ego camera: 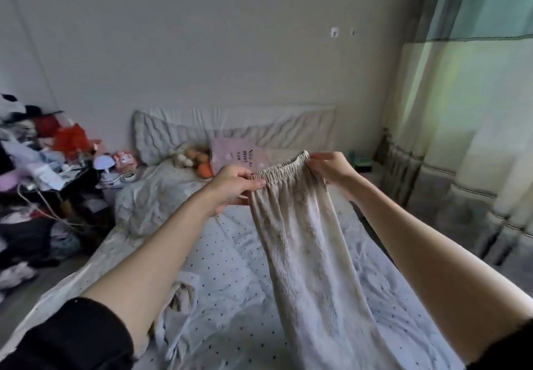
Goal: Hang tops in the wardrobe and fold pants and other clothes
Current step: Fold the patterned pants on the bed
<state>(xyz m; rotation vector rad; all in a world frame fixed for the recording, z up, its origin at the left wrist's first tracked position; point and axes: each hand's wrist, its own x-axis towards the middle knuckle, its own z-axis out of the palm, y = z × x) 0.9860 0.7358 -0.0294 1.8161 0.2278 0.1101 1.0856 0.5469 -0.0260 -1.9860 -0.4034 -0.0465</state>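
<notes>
Pants [302,243] hang unfolded over the bed [230,254]; my left hand [233,185] and right hand [328,165] pinch the waistband, folding not yet begun.

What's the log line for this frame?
left hand: pinches waistband | right hand: pinches waistband | pants: held up over bed | fold: not started

The pants [305,243] are soft, thin cloth with a stretchy, bunched-up top edge — not shiny at all. The bed sheet [230,257] is wrinkly dotted cloth. The wall [202,38] looks smooth and dull.
</notes>
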